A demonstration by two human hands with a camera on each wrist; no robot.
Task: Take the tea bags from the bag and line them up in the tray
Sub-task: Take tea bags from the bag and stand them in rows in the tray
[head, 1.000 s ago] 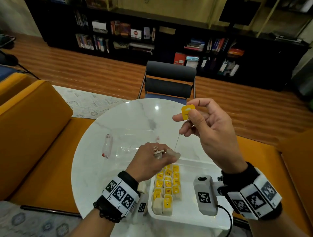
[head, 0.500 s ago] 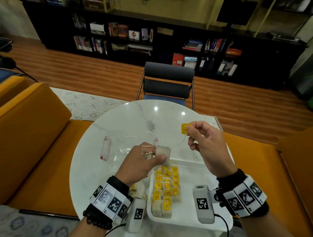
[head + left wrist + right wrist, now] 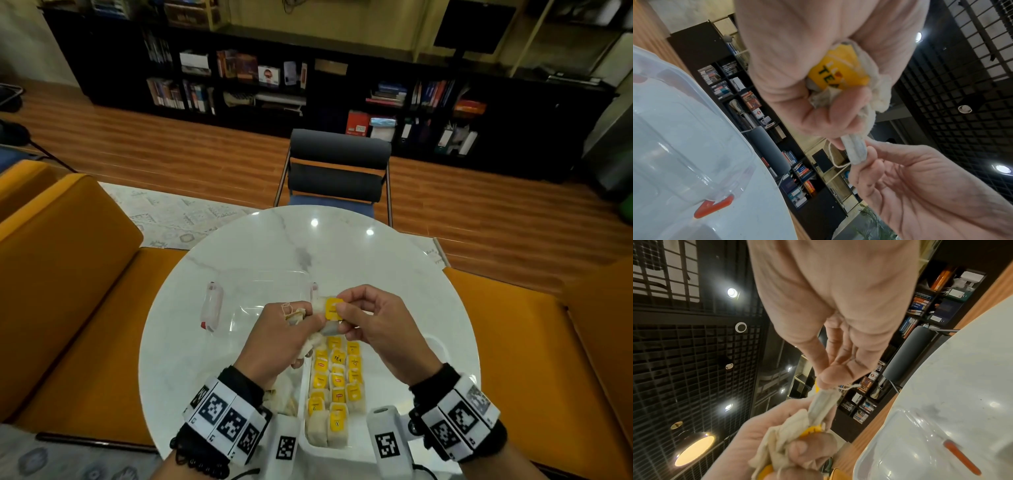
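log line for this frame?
left hand: grips bunch of tea bags | right hand: pinches one tea bag | tray: rows partly filled

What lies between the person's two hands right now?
One tea bag spans the gap: the right hand pinches its end, the left hand grips a bunch of others. Clearest in the left wrist view.

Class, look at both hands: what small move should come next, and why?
Probably the right hand draws the pinched tea bag free of the bunch gripped by the left hand, then lowers it into the tray, whose rows are unfinished.
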